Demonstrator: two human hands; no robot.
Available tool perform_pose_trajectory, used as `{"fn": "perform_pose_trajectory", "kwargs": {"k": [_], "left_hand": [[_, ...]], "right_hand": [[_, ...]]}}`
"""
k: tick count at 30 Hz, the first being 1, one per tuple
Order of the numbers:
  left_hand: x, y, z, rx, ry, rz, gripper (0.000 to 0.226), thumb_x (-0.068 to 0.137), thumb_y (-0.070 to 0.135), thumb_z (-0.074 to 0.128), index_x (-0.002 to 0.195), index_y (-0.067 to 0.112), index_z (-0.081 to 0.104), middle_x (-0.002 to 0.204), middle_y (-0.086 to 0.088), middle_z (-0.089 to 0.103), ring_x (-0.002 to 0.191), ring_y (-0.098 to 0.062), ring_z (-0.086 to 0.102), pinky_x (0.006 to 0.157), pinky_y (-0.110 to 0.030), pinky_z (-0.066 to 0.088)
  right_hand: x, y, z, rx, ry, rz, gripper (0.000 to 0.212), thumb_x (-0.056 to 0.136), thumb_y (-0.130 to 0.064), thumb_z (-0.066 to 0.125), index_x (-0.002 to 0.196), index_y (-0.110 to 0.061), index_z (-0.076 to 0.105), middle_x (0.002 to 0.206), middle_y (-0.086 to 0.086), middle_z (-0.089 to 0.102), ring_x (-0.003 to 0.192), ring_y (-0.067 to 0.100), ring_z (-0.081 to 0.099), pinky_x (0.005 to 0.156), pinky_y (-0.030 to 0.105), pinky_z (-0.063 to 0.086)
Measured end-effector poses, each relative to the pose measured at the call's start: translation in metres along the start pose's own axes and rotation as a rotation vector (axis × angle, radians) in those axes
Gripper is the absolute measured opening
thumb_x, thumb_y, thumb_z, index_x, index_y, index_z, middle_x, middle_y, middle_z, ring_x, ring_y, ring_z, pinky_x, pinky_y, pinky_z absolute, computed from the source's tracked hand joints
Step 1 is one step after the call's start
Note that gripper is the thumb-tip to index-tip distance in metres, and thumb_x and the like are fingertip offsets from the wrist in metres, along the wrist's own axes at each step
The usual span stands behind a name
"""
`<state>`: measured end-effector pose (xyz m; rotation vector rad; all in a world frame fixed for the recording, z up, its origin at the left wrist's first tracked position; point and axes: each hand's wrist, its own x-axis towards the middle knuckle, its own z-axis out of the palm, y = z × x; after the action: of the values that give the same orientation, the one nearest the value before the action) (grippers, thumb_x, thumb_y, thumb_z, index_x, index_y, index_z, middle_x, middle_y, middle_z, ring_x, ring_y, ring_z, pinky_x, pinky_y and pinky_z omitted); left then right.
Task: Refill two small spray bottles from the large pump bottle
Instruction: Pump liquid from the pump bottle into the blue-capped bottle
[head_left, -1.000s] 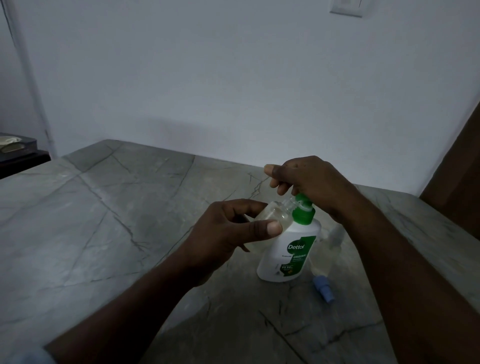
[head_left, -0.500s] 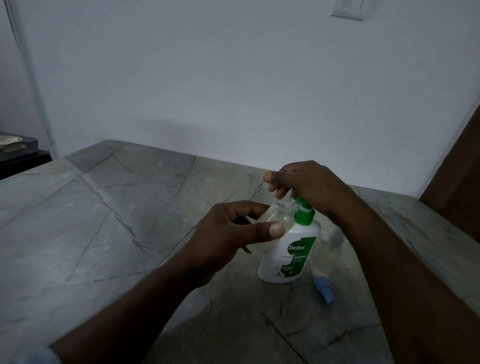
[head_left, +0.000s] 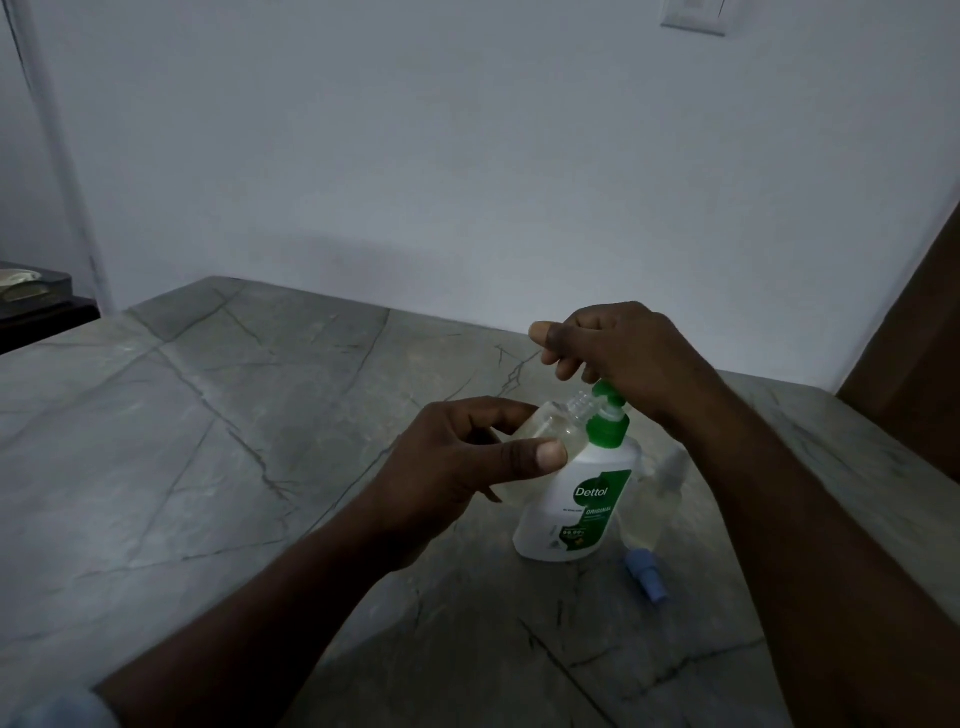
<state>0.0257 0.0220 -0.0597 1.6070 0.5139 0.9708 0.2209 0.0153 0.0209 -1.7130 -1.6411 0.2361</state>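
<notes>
A white pump bottle (head_left: 571, 509) with a green pump head and a green label stands on the grey stone table (head_left: 208, 441). My left hand (head_left: 457, 467) grips a small clear spray bottle (head_left: 550, 426), tilted with its open neck up against the pump spout. My right hand (head_left: 618, 353) rests on top of the green pump head, its fingers curled over it. A second small clear bottle (head_left: 660, 499) stands just right of the pump bottle, partly hidden by my right forearm. A blue spray cap (head_left: 647, 574) lies on the table in front of it.
The table runs to a white wall at the back. A brown wooden panel (head_left: 914, 364) stands at the far right. A dark piece of furniture (head_left: 36, 301) sits at the far left, beyond the table's edge.
My right hand went down on the pump head half a second ago and has come back up now. The left hand and its bottle stayed in place.
</notes>
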Motion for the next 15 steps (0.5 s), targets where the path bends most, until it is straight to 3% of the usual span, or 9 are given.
{"fn": "perform_pose_trajectory", "kwargs": {"k": [7, 15], "left_hand": [[-0.0006, 0.0004, 0.0004, -0.003, 0.004, -0.01, 0.041, 0.067, 0.048, 0.083, 0.102, 0.025, 0.081, 0.101, -0.005, 0.079, 0.093, -0.039, 0.072, 0.085, -0.067, 0.053], [-0.0001, 0.0, -0.0004, 0.009, -0.002, -0.003, 0.044, 0.068, 0.049, 0.082, 0.105, 0.027, 0.08, 0.106, -0.003, 0.079, 0.096, -0.037, 0.071, 0.087, -0.069, 0.052]], "right_hand": [[0.0011, 0.0019, 0.0051, 0.01, -0.081, 0.043, 0.035, 0.089, -0.058, 0.065, 0.083, -0.026, 0.077, 0.077, -0.01, 0.075, 0.07, 0.005, 0.064, 0.067, 0.028, 0.043], [-0.002, 0.0018, -0.004, 0.005, 0.033, -0.028, 0.037, 0.088, -0.061, 0.065, 0.081, -0.026, 0.076, 0.077, -0.01, 0.075, 0.062, -0.007, 0.062, 0.062, 0.024, 0.042]]}}
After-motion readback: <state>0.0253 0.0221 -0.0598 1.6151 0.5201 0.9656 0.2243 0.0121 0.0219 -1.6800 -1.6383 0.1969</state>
